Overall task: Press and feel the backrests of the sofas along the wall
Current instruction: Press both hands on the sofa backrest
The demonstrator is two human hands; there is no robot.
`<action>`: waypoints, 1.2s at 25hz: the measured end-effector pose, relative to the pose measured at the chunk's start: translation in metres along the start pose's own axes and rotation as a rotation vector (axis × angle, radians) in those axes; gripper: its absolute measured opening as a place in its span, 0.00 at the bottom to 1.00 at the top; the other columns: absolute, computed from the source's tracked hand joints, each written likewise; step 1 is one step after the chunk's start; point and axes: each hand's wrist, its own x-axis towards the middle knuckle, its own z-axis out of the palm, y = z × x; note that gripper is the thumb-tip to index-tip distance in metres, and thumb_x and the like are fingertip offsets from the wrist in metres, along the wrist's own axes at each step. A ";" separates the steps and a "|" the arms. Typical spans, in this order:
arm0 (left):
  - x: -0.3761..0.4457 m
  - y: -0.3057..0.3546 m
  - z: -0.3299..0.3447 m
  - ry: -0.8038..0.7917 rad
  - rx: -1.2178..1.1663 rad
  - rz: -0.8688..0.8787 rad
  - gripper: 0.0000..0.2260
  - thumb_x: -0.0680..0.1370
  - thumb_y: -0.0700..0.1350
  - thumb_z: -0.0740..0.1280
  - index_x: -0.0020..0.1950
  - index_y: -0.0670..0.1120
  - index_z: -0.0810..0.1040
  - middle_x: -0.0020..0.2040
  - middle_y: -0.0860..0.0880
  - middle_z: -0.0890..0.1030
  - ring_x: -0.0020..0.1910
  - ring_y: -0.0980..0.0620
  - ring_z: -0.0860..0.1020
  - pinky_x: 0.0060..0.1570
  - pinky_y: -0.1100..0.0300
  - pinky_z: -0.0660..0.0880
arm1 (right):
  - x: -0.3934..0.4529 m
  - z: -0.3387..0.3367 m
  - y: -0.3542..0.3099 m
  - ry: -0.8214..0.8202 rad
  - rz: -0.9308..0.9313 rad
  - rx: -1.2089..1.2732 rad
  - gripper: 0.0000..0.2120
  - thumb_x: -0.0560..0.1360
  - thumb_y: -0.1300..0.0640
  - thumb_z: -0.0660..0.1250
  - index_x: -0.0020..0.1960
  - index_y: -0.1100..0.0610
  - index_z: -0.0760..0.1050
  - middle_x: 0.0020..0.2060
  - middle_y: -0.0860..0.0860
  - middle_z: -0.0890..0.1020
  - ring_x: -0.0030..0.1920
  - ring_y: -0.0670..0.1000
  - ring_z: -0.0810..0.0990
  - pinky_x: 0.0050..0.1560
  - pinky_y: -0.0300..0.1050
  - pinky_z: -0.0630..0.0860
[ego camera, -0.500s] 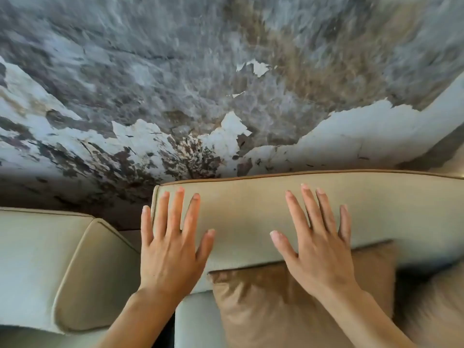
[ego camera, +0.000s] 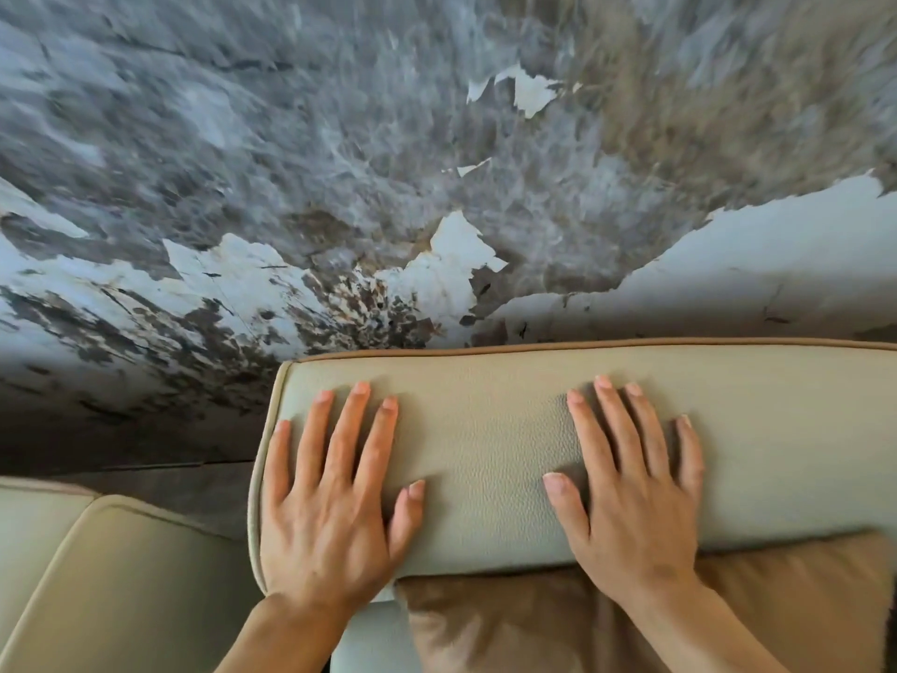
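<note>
Peeling wall looming behind; left hand and right hand pressing flat on cream backrest (fingers spread wide, holding nothing).

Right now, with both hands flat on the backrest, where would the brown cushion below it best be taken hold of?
Probably at the brown cushion's upper left corner, coming from the left with the left hand. That corner pokes out bare under the backrest, while the right hand and its forearm lie across the cushion's middle.
</note>
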 end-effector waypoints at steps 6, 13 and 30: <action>0.047 -0.001 0.025 0.011 0.018 0.031 0.29 0.79 0.61 0.51 0.75 0.46 0.69 0.75 0.44 0.70 0.74 0.40 0.66 0.71 0.38 0.63 | 0.039 0.021 0.010 0.054 0.029 -0.063 0.31 0.78 0.39 0.49 0.75 0.54 0.63 0.74 0.56 0.67 0.74 0.59 0.64 0.72 0.66 0.55; 0.080 0.000 0.044 0.027 -0.015 0.064 0.29 0.79 0.61 0.50 0.74 0.46 0.70 0.75 0.43 0.70 0.74 0.40 0.66 0.70 0.37 0.63 | 0.065 0.035 0.017 0.080 0.071 -0.070 0.31 0.78 0.39 0.46 0.74 0.54 0.63 0.73 0.57 0.68 0.73 0.59 0.64 0.71 0.67 0.55; 0.113 0.003 0.039 -0.227 -0.032 0.099 0.30 0.81 0.62 0.47 0.77 0.46 0.64 0.77 0.44 0.66 0.76 0.39 0.63 0.74 0.37 0.60 | 0.088 0.027 0.017 -0.062 0.120 -0.093 0.31 0.78 0.40 0.49 0.75 0.55 0.63 0.74 0.55 0.67 0.74 0.59 0.64 0.72 0.67 0.56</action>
